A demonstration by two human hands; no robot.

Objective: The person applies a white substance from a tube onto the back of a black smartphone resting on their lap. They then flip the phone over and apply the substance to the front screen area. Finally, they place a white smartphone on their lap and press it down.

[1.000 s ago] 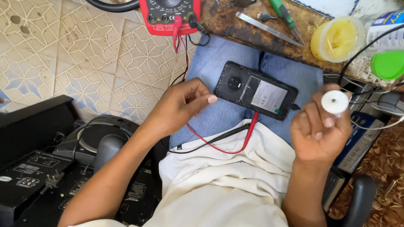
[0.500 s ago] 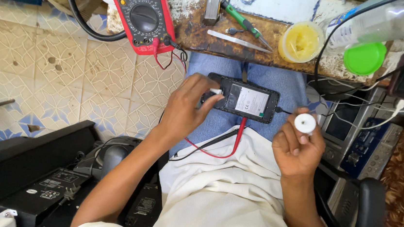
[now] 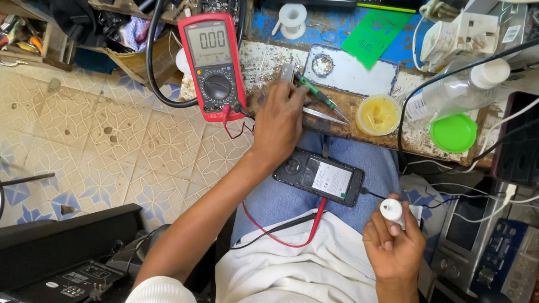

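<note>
Nearest to me, my right hand (image 3: 393,247) is curled shut around a small white spool (image 3: 393,210), which pokes up between thumb and fingers. It sits just right of the phone (image 3: 319,176), which I take as my marker. The phone lies flat on my lap, back side up, dark with a pale label, on the blue jeans and just above the white cloth (image 3: 310,285) over my thighs. A red lead (image 3: 288,234) and a black lead run out from under the phone's near edge, and a thin cable plugs into its right end.

Beyond the phone, my left hand (image 3: 279,116) reaches onto the edge of the workbench (image 3: 271,60). Its fingers are bent down by a small grey metal piece (image 3: 287,72); I cannot tell whether they are actually pinching it. Just right of that hand, beyond the phone, lie a green-handled screwdriver (image 3: 317,94) and tweezers (image 3: 324,115). Farther right of these stand a yellow tub (image 3: 378,114) and a green lid (image 3: 454,132).

Up and left of the phone, a red multimeter (image 3: 214,65) leans on the bench edge, screen lit.
</note>
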